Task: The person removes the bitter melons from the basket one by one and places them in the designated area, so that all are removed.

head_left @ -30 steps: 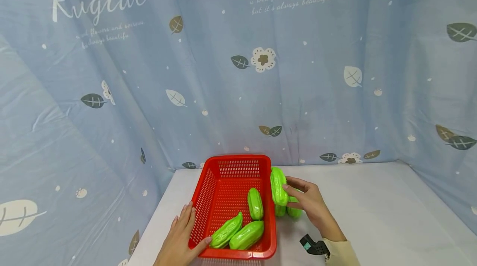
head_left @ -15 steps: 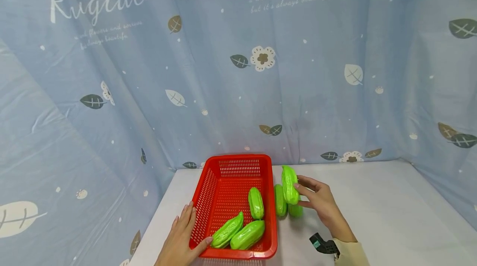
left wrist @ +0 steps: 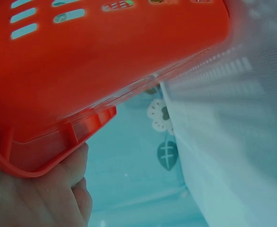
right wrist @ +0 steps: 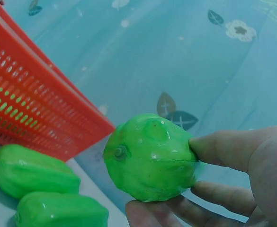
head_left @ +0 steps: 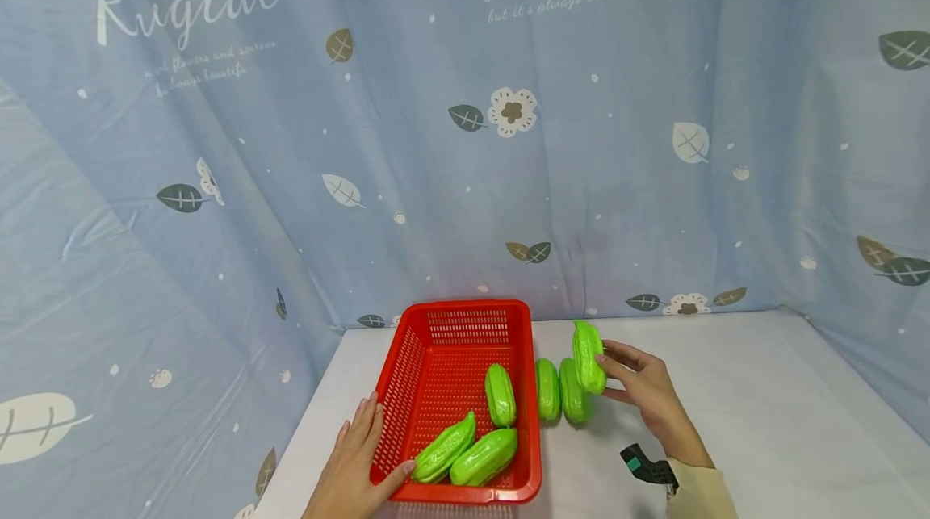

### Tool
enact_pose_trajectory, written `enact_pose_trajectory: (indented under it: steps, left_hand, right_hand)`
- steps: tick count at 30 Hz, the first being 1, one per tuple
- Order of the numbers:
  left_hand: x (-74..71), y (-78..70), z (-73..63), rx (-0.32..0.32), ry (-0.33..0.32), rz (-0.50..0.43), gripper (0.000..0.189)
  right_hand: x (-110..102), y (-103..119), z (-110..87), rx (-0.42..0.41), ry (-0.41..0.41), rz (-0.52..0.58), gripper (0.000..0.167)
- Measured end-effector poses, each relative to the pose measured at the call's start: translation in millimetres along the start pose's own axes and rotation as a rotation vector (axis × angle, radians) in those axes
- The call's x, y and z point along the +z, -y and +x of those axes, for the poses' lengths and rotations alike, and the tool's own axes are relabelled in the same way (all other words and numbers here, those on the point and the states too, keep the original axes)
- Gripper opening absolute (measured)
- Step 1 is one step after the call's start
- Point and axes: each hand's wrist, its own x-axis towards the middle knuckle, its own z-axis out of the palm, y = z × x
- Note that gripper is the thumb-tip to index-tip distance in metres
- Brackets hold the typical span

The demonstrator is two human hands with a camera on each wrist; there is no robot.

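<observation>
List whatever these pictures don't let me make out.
Head view: small lettering under "Kugide", too faint to read fully.
Left wrist view: left hand, cut off by left and bottom edges.
Right wrist view: far end of the held vegetable, hidden by its near end.

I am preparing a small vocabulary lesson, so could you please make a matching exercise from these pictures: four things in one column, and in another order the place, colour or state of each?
Column one:
1. left hand
2. right hand
3. basket
4. curtain

Column two:
A. blue, printed with leaves and flowers
B. holds one green vegetable
C. red, with three green vegetables inside
D. touches the basket's rim

Pairs: 1-D; 2-B; 3-C; 4-A
</observation>
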Motion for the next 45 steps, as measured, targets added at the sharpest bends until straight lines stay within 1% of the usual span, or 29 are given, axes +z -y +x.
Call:
enact_pose_trajectory:
  steps: [8,13,19,33,40,45]
  left_hand:
    - [1.3,0.6,-0.7,-0.020,0.001,-0.010,0.096]
    - [1.4,0.3,0.3,-0.024,0.010,-0.018,0.096]
    - [1.3,0.9,0.9,-0.010,0.010,-0.015,0.096]
    - [1.2,0.9,-0.2,0.003,-0.009,-0.009,0.095]
    - [1.6,1.3,-0.2,-0.019,0.011,-0.033,0.096]
    - [1.0,0.9,0.5,-0.024,0.021,-0.026,0.097]
  right_hand:
    - [-8.7,-13.2,5.8,0.040,-0.003,-0.005,0.064]
    - [-13.9,-18.6,8.3,0.052,0.012,-0.017,0.066]
    - [-19.1,-23.9,11.1,0.064,0.012,-0.033,0.067]
    - [-22.8,-34.8,14.1,0.088,0.023,-0.091,0.066]
    - [-25.1,-40.8,15.1,0.095,0.036,-0.111,0.067]
    - [-25.3,-45.6,17.7,0.107,0.034,-0.134,0.066]
